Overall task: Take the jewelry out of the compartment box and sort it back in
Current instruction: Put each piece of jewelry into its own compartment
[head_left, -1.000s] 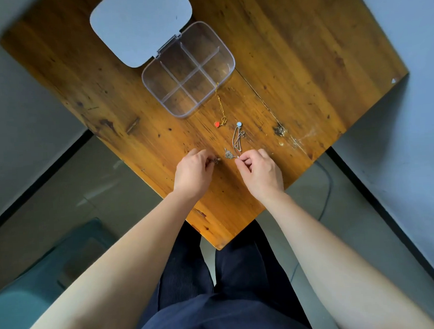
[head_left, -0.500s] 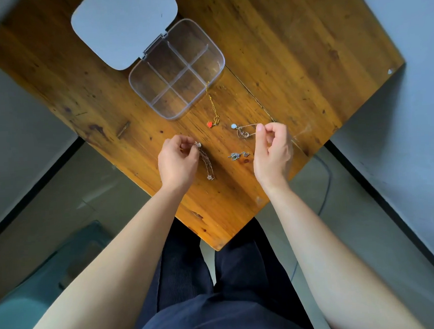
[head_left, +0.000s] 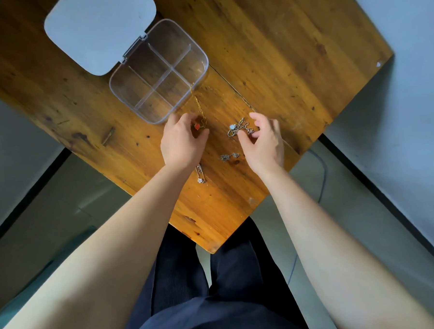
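Observation:
The clear compartment box (head_left: 121,92) stands open on the wooden table (head_left: 280,47), its compartments bare, its white lid (head_left: 100,29) folded back. A gold chain with a red pendant (head_left: 197,126) trails from the box's near wall. My left hand (head_left: 179,146) curls around the pendant, thumb and fingers apart on either side. My right hand (head_left: 264,143) hovers with spread fingers at a silver chain with a pale blue stone (head_left: 238,128). A small silver piece (head_left: 229,156) lies between my hands. A silver chain with a flower charm (head_left: 200,176) lies by my left wrist.
The table's corner points toward my lap, and both near edges run close to the jewelry. A thin cable (head_left: 322,174) lies on the grey floor at the right. A teal seat (head_left: 40,274) shows at lower left.
My left hand let go of the flower-charm chain, which now lies on the table, and moved up to the red pendant. My right hand opened over the blue-stone chain.

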The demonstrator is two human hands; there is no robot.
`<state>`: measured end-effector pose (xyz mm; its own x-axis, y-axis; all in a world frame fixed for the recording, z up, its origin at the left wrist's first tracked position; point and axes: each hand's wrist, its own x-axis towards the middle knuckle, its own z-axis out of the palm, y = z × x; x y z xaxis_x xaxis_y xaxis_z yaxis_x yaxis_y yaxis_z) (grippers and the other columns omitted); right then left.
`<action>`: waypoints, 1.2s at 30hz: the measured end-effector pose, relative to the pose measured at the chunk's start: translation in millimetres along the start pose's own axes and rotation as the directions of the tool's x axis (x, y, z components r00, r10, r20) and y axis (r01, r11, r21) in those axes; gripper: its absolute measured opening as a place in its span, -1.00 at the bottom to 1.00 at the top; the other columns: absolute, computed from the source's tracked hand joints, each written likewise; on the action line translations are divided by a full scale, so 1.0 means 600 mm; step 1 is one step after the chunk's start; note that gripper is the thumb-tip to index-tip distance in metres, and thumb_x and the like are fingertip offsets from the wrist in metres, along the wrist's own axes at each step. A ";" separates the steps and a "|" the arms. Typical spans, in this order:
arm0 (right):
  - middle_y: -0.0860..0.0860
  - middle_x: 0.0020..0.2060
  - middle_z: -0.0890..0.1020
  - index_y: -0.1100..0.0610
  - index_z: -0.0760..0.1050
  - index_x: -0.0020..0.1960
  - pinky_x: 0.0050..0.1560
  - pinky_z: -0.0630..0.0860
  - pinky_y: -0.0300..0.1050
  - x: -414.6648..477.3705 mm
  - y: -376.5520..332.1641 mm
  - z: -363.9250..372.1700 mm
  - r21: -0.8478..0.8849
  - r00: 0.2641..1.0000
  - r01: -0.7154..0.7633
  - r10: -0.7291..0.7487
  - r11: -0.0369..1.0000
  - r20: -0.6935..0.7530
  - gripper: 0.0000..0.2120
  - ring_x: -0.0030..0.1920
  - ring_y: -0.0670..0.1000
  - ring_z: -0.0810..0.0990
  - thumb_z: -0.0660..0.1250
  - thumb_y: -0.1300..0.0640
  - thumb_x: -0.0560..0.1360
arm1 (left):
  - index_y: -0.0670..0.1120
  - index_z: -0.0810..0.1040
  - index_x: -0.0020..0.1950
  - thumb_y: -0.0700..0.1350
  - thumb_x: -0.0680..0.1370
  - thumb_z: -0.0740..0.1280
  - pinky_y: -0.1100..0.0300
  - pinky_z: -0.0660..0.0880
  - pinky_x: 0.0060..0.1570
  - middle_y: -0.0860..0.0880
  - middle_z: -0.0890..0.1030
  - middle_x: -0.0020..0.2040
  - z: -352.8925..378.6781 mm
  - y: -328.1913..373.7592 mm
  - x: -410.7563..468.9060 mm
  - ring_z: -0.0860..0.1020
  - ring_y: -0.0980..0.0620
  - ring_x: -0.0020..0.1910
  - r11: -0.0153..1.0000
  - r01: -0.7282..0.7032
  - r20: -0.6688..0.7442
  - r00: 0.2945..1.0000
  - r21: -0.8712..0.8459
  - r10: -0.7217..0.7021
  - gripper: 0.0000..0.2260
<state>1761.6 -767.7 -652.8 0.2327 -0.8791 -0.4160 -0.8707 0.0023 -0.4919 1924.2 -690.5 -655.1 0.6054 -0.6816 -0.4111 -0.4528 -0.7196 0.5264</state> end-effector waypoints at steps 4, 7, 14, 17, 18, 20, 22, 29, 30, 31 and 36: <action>-0.02 0.13 0.43 -0.09 0.41 0.46 -0.10 0.48 -0.20 0.007 0.013 0.009 -0.173 0.980 0.198 -0.192 0.965 0.048 -0.51 -0.01 -0.06 0.48 0.38 -0.07 0.57 | -0.01 0.69 0.15 -0.03 0.57 0.42 0.18 0.36 -0.10 -0.09 0.55 0.05 0.001 -0.002 0.011 0.55 -0.12 0.08 0.998 -0.009 -0.005 1.000 0.065 0.010 -0.81; 0.01 0.03 0.47 -0.01 0.55 0.36 -0.22 0.52 -0.19 0.013 0.017 0.013 -0.194 0.965 0.257 -0.264 0.947 -0.010 -0.63 -0.08 -0.03 0.50 0.41 0.00 0.57 | -0.08 0.69 0.12 -0.06 0.59 0.40 0.16 0.35 -0.08 -0.11 0.53 0.05 0.001 -0.001 0.012 0.52 -0.14 0.11 0.996 -0.028 0.024 0.999 0.088 0.026 -0.83; 0.05 0.06 0.53 0.08 0.64 0.12 -0.21 0.46 -0.24 0.032 0.003 0.003 -0.207 0.958 0.285 -0.285 0.936 0.030 -0.84 -0.06 0.03 0.58 0.36 0.06 0.61 | -0.06 0.69 -0.05 -0.12 0.54 0.38 0.18 0.42 -0.16 -0.05 0.64 -0.04 -0.013 -0.004 0.009 0.60 -0.07 -0.05 0.998 -0.050 0.034 0.998 0.036 0.048 -0.90; 0.06 0.13 0.50 0.10 0.59 0.13 -0.15 0.45 -0.28 0.037 -0.006 0.004 -0.236 0.967 0.255 -0.247 0.938 0.064 -0.85 0.01 0.02 0.57 0.30 0.08 0.64 | -0.07 0.65 -0.14 -0.13 0.49 0.40 0.21 0.50 -0.22 0.04 0.65 -0.22 -0.033 0.000 0.001 0.58 0.05 -0.26 0.993 -0.008 0.029 1.000 -0.114 0.012 -0.95; 0.07 0.15 0.50 0.11 0.57 0.14 -0.12 0.44 -0.28 0.038 -0.008 0.005 -0.243 0.970 0.245 -0.236 0.939 0.064 -0.84 0.04 0.02 0.57 0.28 0.08 0.65 | -0.07 0.63 -0.15 -0.15 0.47 0.40 0.22 0.51 -0.26 0.07 0.63 -0.26 -0.039 0.003 -0.004 0.56 0.08 -0.31 0.983 0.005 0.012 1.000 -0.181 -0.003 -0.98; 0.08 0.17 0.49 0.12 0.55 0.17 -0.08 0.44 -0.29 0.036 -0.009 0.007 -0.243 0.973 0.232 -0.227 0.942 0.051 -0.83 0.07 0.03 0.57 0.25 0.09 0.66 | -0.07 0.59 -0.16 -0.20 0.46 0.40 0.30 0.49 -0.31 0.12 0.60 -0.29 -0.053 0.010 -0.012 0.54 0.14 -0.34 0.958 0.003 -0.043 0.999 -0.288 -0.016 -0.96; 0.08 0.17 0.49 0.12 0.54 0.17 -0.08 0.46 -0.28 0.034 -0.011 0.008 -0.212 0.976 0.215 -0.213 0.953 0.035 -0.83 0.07 0.04 0.58 0.23 0.09 0.67 | -0.07 0.57 -0.15 -0.23 0.46 0.40 0.32 0.50 -0.28 0.15 0.59 -0.28 -0.069 0.017 -0.015 0.54 0.19 -0.31 0.933 -0.036 -0.096 0.995 -0.359 0.002 -0.93; 0.13 0.12 0.55 0.21 0.51 0.12 -0.21 0.35 -0.50 0.030 -0.060 -0.020 -0.008 0.941 0.284 -0.280 0.959 -0.187 -0.86 -0.06 -0.05 0.51 0.19 0.20 0.67 | -0.11 0.67 0.00 -0.26 0.51 0.39 0.36 0.53 -0.18 0.06 0.65 -0.17 -0.158 0.042 0.003 0.54 0.24 -0.27 0.847 -0.170 -0.290 0.957 -0.503 0.020 -0.87; 0.14 0.10 0.57 0.23 0.52 0.12 -0.19 0.36 -0.53 0.031 -0.071 -0.026 0.025 0.925 0.319 -0.305 0.947 -0.228 -0.86 -0.06 -0.07 0.49 0.19 0.22 0.67 | -0.11 0.68 0.01 -0.26 0.51 0.39 0.36 0.53 -0.17 0.07 0.65 -0.17 -0.173 0.044 0.006 0.54 0.26 -0.27 0.831 -0.172 -0.307 0.952 -0.529 0.002 -0.87; 0.15 0.08 0.59 0.24 0.52 0.12 -0.15 0.37 -0.56 0.033 -0.083 -0.031 0.057 0.906 0.355 -0.329 0.933 -0.266 -0.86 -0.05 -0.07 0.49 0.20 0.24 0.66 | -0.10 0.68 -0.01 -0.26 0.51 0.39 0.36 0.53 -0.17 0.09 0.65 -0.19 -0.187 0.045 0.011 0.54 0.27 -0.27 0.811 -0.177 -0.326 0.945 -0.557 -0.018 -0.87; 0.06 -0.01 0.68 0.18 0.57 0.09 -0.07 0.46 -0.53 0.046 -0.160 -0.060 0.195 0.857 0.467 -0.387 0.863 -0.342 -0.86 -0.03 -0.05 0.62 0.26 0.21 0.63 | -0.09 0.70 0.00 -0.21 0.51 0.41 0.29 0.59 -0.07 0.06 0.69 -0.14 -0.250 0.035 0.027 0.61 0.24 -0.18 0.784 -0.218 -0.428 0.902 -0.580 -0.065 -0.89</action>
<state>1835.9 -809.1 -589.3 0.3879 -0.9168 0.0952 -0.5581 -0.3158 -0.7673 2023.0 -696.9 -539.0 0.8554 -0.5107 -0.0867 -0.1075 -0.3387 0.9347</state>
